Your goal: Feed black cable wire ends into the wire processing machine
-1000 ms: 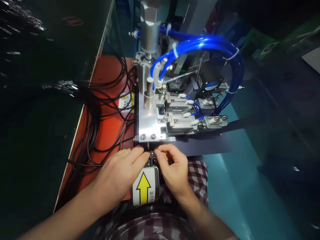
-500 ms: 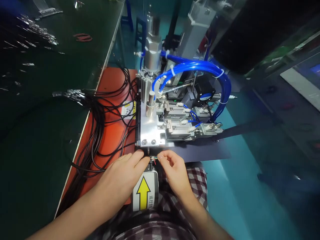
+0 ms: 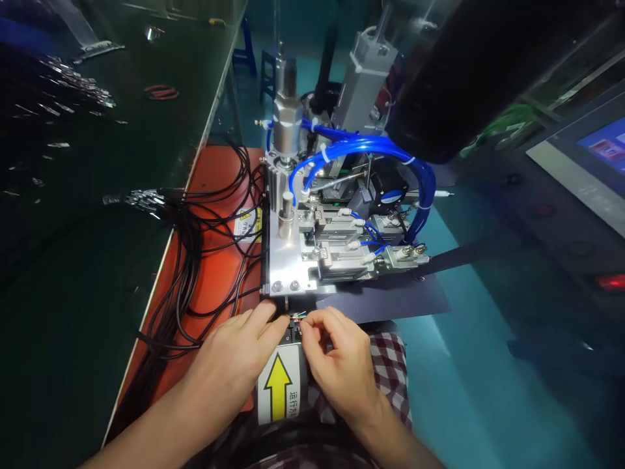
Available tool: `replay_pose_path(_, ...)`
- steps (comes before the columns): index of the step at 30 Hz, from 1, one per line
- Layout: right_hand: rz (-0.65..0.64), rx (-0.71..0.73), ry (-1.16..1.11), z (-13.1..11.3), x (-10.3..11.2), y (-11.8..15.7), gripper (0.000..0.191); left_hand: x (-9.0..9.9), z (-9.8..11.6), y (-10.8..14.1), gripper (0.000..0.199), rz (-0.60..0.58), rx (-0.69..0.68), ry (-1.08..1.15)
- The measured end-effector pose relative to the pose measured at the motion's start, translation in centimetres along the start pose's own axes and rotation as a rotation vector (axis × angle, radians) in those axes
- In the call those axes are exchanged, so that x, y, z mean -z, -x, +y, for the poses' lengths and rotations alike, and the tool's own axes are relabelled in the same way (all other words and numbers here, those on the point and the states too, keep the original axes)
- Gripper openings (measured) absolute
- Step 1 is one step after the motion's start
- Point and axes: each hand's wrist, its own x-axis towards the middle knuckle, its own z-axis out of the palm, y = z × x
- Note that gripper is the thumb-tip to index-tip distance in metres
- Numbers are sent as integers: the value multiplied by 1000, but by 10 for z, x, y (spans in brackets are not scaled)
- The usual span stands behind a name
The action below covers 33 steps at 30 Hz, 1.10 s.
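Thin coloured wires (image 3: 299, 318), with red and green among them, show in the small gap between my two hands. My left hand (image 3: 237, 345) is closed at their left end, thumb and forefinger pressed together on the cable they come from; its fingers hide most of that cable. Thumb and forefinger of my right hand (image 3: 339, 355) pinch the wires from the right. Both hands are just in front of a metal machine (image 3: 290, 260), above a dark narrow track. Below them lies a white label with a yellow arrow (image 3: 278, 385).
Black cables (image 3: 188, 267) lie bundled on an orange-red board (image 3: 215, 169) to the left. Beyond it is a dark green table (image 3: 161, 143) with a red coil (image 3: 161, 92). Blue air hoses (image 3: 424, 176) arch over the machine. A screen panel (image 3: 603, 146) stands at right.
My right hand has moved slightly left and down, closer to my left fingertips. The view has shifted a little, showing more of the screen panel at right.
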Motion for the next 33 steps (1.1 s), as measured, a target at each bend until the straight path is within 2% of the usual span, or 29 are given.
replay_pose_path(5,-17,95,-3,2,4,-4,14,4,0,-1,33,-12,4,9)
replay_pose_path(7,-31,64,-51,4,3,-6,15,8,0,-3,32,-36,2,24)
replay_pose_path(9,-74,-82,-228,6,0,-8,19,10,0,-6,32,-30,-9,37)
replay_pose_path(12,-191,-407,-606,10,-5,-10,28,8,0,-7,31,13,-24,46)
replay_pose_path(14,-235,-525,-731,13,-7,-10,36,7,0,-6,31,32,-14,56)
replay_pose_path(21,-210,-465,-787,13,-7,-11,39,10,-1,-8,30,37,-19,45)
replay_pose_path(26,-151,-517,-852,8,-17,-15,37,10,-3,-7,27,50,-44,104)
replay_pose_path(33,-175,-524,-927,8,-17,-15,34,12,-3,-9,23,33,-38,142)
